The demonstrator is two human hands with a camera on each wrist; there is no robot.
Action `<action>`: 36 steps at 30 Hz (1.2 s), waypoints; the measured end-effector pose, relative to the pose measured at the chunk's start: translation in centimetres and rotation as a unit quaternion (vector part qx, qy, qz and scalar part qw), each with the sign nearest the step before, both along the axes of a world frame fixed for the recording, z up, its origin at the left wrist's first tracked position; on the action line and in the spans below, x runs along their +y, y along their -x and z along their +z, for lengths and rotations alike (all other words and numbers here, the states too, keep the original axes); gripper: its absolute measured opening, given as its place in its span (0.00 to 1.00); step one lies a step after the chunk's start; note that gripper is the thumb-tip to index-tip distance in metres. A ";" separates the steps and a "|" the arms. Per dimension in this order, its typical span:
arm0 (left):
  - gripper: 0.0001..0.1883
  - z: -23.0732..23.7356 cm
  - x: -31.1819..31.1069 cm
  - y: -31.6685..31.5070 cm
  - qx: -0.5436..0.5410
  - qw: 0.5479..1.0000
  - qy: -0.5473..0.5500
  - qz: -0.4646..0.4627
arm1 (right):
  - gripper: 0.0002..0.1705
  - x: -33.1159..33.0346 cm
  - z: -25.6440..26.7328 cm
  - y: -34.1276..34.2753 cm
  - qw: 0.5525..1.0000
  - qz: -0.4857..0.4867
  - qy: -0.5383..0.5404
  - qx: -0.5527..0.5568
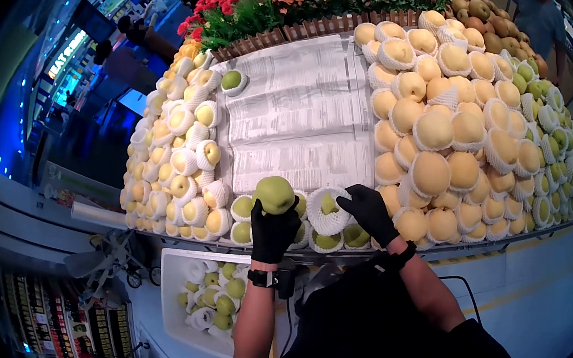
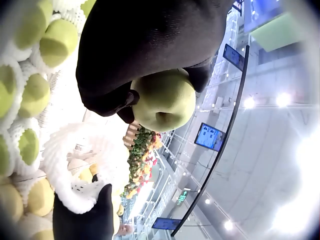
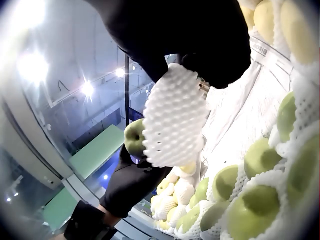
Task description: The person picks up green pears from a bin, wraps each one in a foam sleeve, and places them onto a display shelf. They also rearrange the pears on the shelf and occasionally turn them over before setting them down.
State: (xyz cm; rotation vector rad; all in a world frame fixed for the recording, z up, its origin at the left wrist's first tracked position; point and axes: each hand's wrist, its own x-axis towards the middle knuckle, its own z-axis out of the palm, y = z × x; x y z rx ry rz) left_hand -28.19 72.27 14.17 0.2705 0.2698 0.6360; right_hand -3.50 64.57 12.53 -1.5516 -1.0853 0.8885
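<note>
In my left hand (image 1: 275, 237) I grip a bare, round green pear (image 1: 275, 194); the left wrist view shows gloved fingers curled about the same pear (image 2: 167, 102), its dimpled end outward. My right hand (image 1: 369, 213) pinches the rim of a white foam net sleeve (image 1: 326, 225), with fingers and thumb at its edge in the right wrist view. There the sleeve (image 3: 175, 117) hangs open in front of the pear (image 3: 133, 139) and partly covers it. Both hands wear black gloves and are over the front row of netted green pears (image 1: 242, 232).
Newspaper sheets (image 1: 294, 121) line the display's middle, with one netted green pear (image 1: 231, 80) near the back. Netted yellow pears (image 1: 180, 117) stand left, larger golden ones (image 1: 433, 130) right. A white crate (image 1: 174, 312) of green pears sits low left. A small fence (image 1: 347, 25) and flowers edge the back.
</note>
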 end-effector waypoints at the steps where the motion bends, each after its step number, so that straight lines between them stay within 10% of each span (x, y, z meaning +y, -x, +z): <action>1: 0.24 -0.6 -0.2 0.7 0.209 0.949 -0.235 -0.006 | 0.23 0.1 0.3 0.0 1.000 0.011 0.002 -0.021; 4: 0.21 -2.3 -1.6 2.8 0.582 0.579 -0.565 0.079 | 0.22 0.5 0.6 0.9 0.999 0.023 0.003 -0.031; 7: 0.14 3.0 -4.2 2.1 0.615 0.573 -0.522 0.146 | 0.21 0.7 0.5 1.8 0.999 0.044 0.009 0.029; 11: 0.16 0.7 -5.4 5.2 0.664 0.410 -0.602 0.171 | 0.21 1.5 -1.8 3.1 0.994 0.062 -0.001 0.091; 12: 0.19 -0.5 -5.5 6.4 0.658 0.412 -0.606 0.173 | 0.21 1.5 -1.6 3.5 0.992 0.069 0.005 0.105; 15: 0.24 -2.2 -6.0 8.7 0.568 0.659 -0.445 0.214 | 0.19 1.8 -0.8 5.1 0.991 0.074 0.028 0.107; 23: 0.28 -4.6 -9.8 16.7 0.608 0.544 -0.525 0.244 | 0.12 1.9 -0.9 9.9 0.989 0.102 0.075 0.073; 28: 0.21 -1.5 -12.5 19.7 0.655 0.612 -0.365 0.252 | 0.13 0.9 0.6 14.5 0.991 0.094 0.062 0.078; 32: 0.21 -5.0 -15.0 23.3 0.682 0.519 -0.438 0.272 | 0.12 0.4 -2.1 16.4 0.986 0.123 0.085 0.070; 36: 0.19 -6.4 -17.8 26.1 0.643 0.658 -0.263 0.292 | 0.12 -0.9 -2.8 18.8 0.983 0.128 0.122 0.058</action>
